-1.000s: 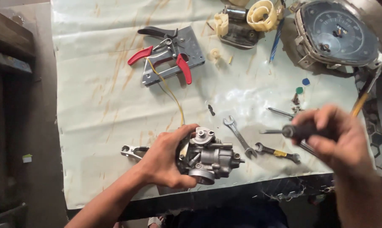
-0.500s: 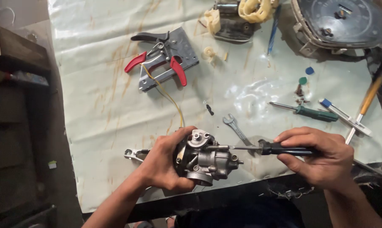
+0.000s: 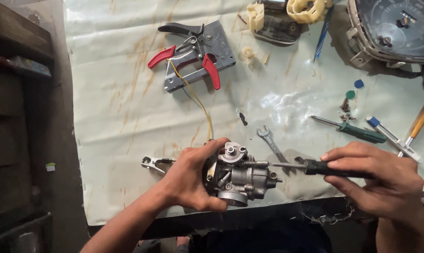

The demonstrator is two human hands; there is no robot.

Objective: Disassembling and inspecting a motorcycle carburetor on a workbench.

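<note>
While the left hand [image 3: 191,180] grips the carburetor [image 3: 240,178] at the table's [image 3: 127,117] near edge, the right hand [image 3: 380,180] holds a screwdriver [image 3: 315,167] to its side screw; adjustment appears begun, not finished.

The left hand [image 3: 191,180] gripped a grey metal carburetor [image 3: 240,175] at the table's near edge. The right hand [image 3: 385,180] held a black-handled screwdriver [image 3: 315,167], tip against the carburetor's side. A small spanner [image 3: 269,139] lay just behind, a green-handled screwdriver [image 3: 357,131] farther right.
</note>
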